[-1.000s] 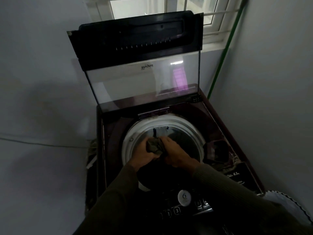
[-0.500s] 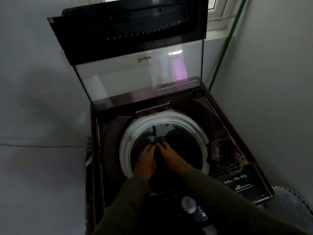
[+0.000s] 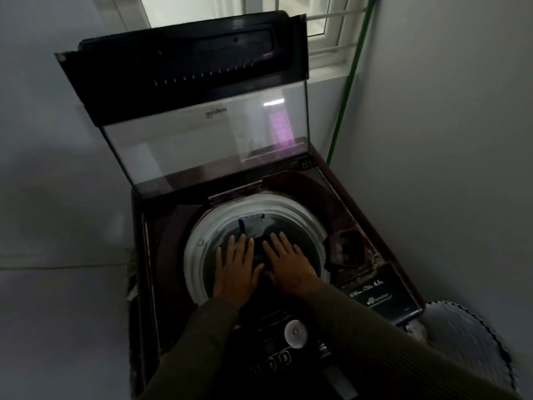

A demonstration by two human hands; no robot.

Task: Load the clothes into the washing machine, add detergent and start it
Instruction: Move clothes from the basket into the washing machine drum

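Note:
A dark maroon top-loading washing machine (image 3: pixel 150 255) stands in front of me with its glass lid (image 3: pixel 202 140) raised. The round drum opening has a white rim (image 3: pixel 288 203). My left hand (image 3: pixel 235 269) and my right hand (image 3: pixel 290 265) hover side by side over the opening, palms down, fingers straight and spread, holding nothing. The drum below is dark; a dark cloth (image 3: pixel 258 256) shows faintly between the hands. The detergent compartment (image 3: pixel 346 249) sits open at the drum's right.
The control panel with a white dial (image 3: pixel 295 332) and round buttons (image 3: pixel 284 357) lies near me. A label panel (image 3: pixel 380 293) is at the right front. Walls close in left and right, a green pipe (image 3: pixel 344 93) runs up by the window, and a scalloped round object (image 3: pixel 473 342) sits at the lower right.
Both hands held a bunched cloth over the drum, lowered it inside and let go. They are now flat and spread above the opening.

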